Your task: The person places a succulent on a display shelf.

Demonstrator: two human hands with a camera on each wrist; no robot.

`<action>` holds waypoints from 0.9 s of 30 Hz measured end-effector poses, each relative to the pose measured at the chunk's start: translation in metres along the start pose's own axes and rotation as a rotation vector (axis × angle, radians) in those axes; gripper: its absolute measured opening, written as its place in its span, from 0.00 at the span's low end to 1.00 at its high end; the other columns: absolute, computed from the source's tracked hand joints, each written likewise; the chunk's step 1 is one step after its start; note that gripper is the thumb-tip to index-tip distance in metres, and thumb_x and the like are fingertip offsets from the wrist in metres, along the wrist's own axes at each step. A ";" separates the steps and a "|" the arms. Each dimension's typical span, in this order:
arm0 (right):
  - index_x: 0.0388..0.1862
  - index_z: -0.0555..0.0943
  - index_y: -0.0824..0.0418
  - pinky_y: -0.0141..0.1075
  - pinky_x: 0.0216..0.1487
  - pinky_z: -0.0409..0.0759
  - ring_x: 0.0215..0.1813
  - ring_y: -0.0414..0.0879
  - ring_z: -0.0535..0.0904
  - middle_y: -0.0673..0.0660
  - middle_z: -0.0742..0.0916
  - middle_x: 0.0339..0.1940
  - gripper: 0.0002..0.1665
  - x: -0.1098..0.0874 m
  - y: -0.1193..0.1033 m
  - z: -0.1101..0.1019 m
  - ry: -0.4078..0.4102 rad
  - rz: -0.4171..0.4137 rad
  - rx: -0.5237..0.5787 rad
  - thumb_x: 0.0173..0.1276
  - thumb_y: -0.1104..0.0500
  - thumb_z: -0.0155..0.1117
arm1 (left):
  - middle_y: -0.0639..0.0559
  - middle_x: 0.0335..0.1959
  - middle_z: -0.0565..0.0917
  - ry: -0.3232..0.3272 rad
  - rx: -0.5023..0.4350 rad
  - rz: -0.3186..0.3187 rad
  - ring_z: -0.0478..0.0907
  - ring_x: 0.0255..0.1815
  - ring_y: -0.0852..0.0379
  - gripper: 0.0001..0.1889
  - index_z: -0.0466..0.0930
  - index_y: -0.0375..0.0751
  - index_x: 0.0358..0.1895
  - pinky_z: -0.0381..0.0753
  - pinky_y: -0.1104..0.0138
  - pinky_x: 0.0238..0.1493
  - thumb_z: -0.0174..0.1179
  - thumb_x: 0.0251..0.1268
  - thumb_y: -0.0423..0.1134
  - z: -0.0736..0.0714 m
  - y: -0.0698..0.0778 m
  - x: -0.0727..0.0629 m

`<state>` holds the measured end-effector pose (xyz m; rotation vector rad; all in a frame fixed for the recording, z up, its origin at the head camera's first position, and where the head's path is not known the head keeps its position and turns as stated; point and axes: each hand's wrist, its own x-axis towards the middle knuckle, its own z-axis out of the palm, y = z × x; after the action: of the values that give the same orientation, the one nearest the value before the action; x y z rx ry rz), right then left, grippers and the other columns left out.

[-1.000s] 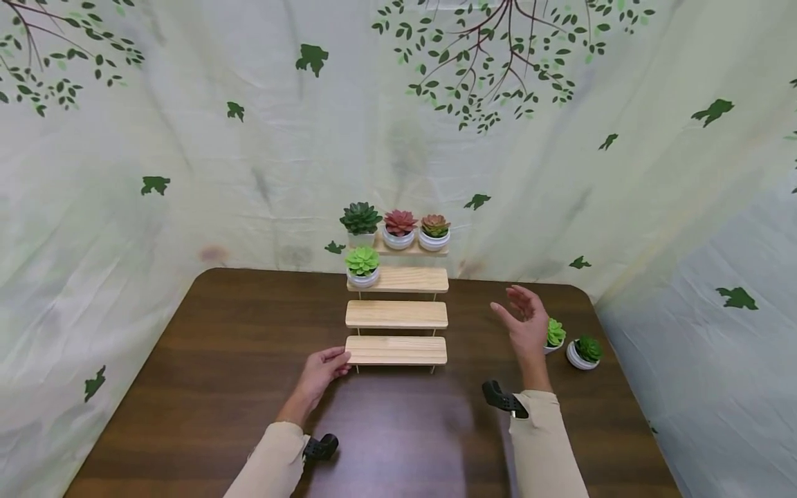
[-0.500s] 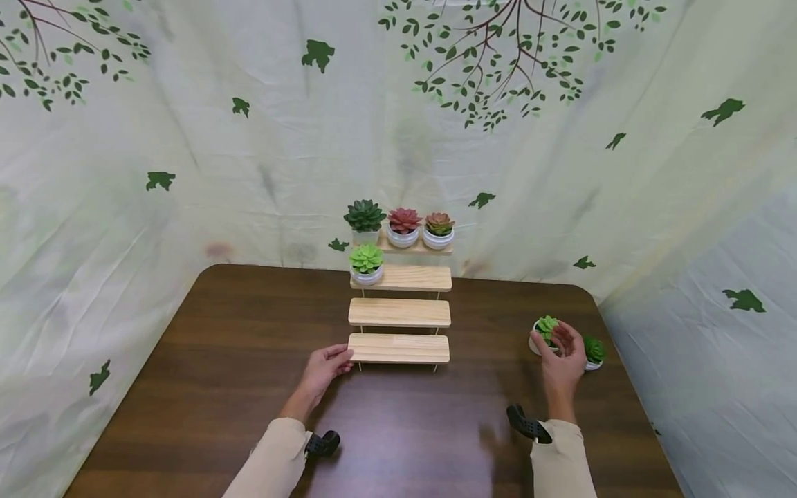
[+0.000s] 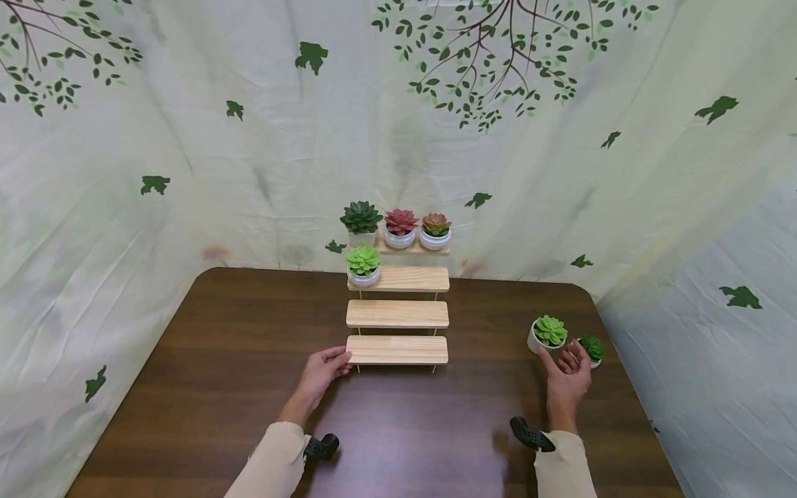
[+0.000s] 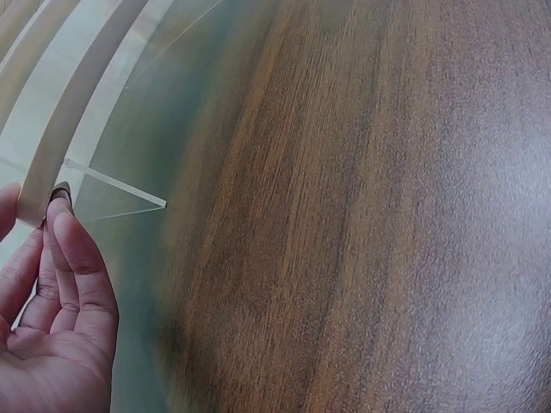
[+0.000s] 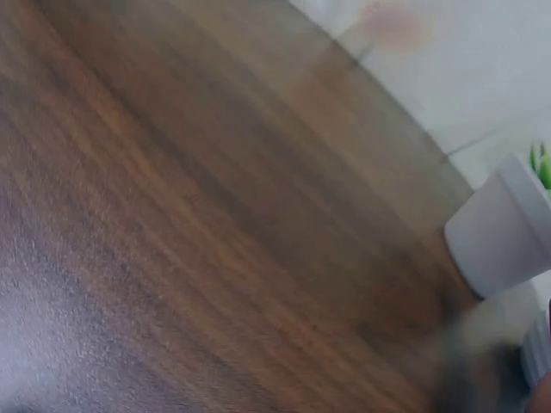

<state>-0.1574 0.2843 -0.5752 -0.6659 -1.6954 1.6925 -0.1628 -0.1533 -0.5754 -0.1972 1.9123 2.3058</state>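
My left hand [image 3: 324,373] pinches the left end of the lowest board of a tiered wooden shelf [image 3: 397,351]; the left wrist view shows the thumb and fingers on either side of the board [image 4: 65,120]. Beside two potted succulents at the right of the table is my right hand [image 3: 568,384], fingers loosely bent and thumb apart. Its thumb tip lies by the light green succulent [image 3: 551,330] in a white pot [image 5: 499,232]. The fingers overlap the dark green succulent [image 3: 591,347], whose ribbed pot [image 5: 539,353] appears partly at the right wrist view's edge.
A dark green succulent [image 3: 361,218], a red one [image 3: 400,221] and a reddish-green one [image 3: 435,225] stand on the top board. A light green succulent [image 3: 363,260] sits at the left of the board below. Leaf-printed cloth [image 3: 268,207] hangs behind the brown table [image 3: 249,325].
My right hand has moved right and toward me, first to the light green succulent, then beside the dark green one. My left hand has kept its hold on the shelf.
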 end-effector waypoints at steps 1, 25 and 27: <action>0.66 0.68 0.66 0.26 0.49 0.68 0.54 0.46 0.70 0.58 0.75 0.57 0.43 0.000 0.002 0.000 -0.007 0.009 -0.013 0.53 0.65 0.77 | 0.48 0.32 0.84 0.031 0.026 -0.035 0.79 0.29 0.61 0.26 0.69 0.13 0.55 0.81 0.73 0.34 0.62 0.65 0.36 0.001 0.001 0.001; 0.72 0.59 0.64 0.41 0.68 0.66 0.68 0.53 0.66 0.63 0.70 0.68 0.48 0.023 0.025 0.019 -0.146 0.117 -0.046 0.54 0.71 0.73 | 0.49 0.31 0.83 0.085 0.065 -0.141 0.79 0.30 0.61 0.19 0.70 0.16 0.57 0.81 0.73 0.34 0.56 0.69 0.29 0.005 0.004 0.003; 0.71 0.60 0.64 0.39 0.67 0.67 0.67 0.52 0.66 0.62 0.71 0.67 0.48 0.025 0.025 0.021 -0.146 0.112 -0.056 0.54 0.69 0.74 | 0.49 0.31 0.83 0.082 0.067 -0.138 0.79 0.30 0.60 0.19 0.70 0.16 0.57 0.81 0.73 0.34 0.56 0.69 0.28 0.004 0.003 0.004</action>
<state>-0.1924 0.2898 -0.5969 -0.6892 -1.8426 1.8153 -0.1672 -0.1499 -0.5726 -0.4093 1.9439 2.1734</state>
